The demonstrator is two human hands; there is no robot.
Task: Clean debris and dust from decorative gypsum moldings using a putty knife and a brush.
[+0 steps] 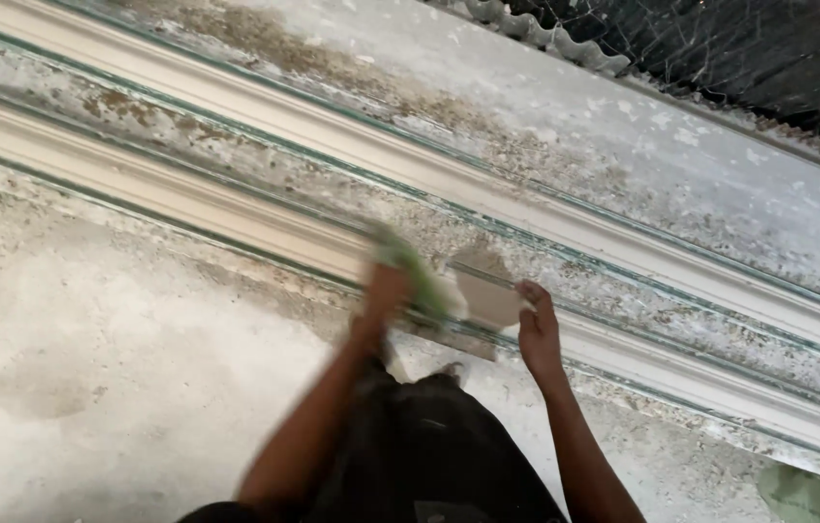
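Against the moulding (236, 208), left hand (386, 291) fingers grip a green-handled trowel (420, 281); right hand (538, 329) fingers pinch a flat blade (487, 295).

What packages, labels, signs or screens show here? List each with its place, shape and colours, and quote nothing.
None in view: no package, label, sign or screen.
Left hand: blurred, grips a green tool against the pale moulded ridge.
Right hand: holds a flat beige plate at that ridge.
Wire mesh: dark, top right corner.
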